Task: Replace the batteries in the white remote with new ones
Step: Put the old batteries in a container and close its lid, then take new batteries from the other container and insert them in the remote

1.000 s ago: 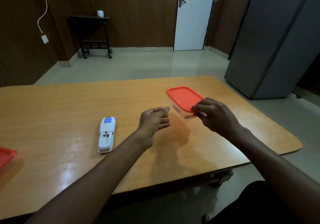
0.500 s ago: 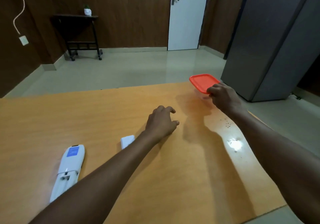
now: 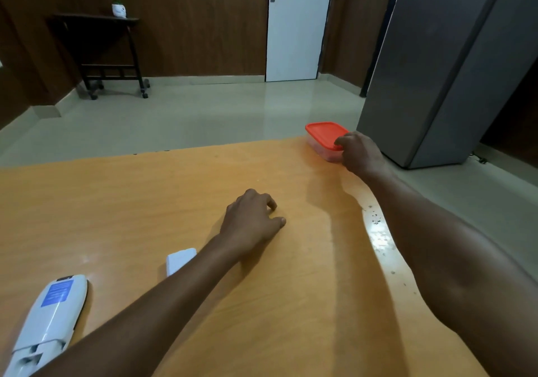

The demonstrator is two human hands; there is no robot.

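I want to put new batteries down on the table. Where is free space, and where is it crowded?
Free: the wide tabletop left of the left hand, and the patch between that hand and the red-lidded container. Crowded: the near left, with the white remote and its cover, and the far right corner, where the right hand holds the container.

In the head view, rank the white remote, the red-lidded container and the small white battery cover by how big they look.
1. white remote, largest, though nearest the camera and cut off by the frame.
2. red-lidded container, farthest away.
3. battery cover, smallest, partly hidden by the forearm.

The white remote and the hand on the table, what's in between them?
The small white battery cover lies between the remote and the left hand, seen in the head view.
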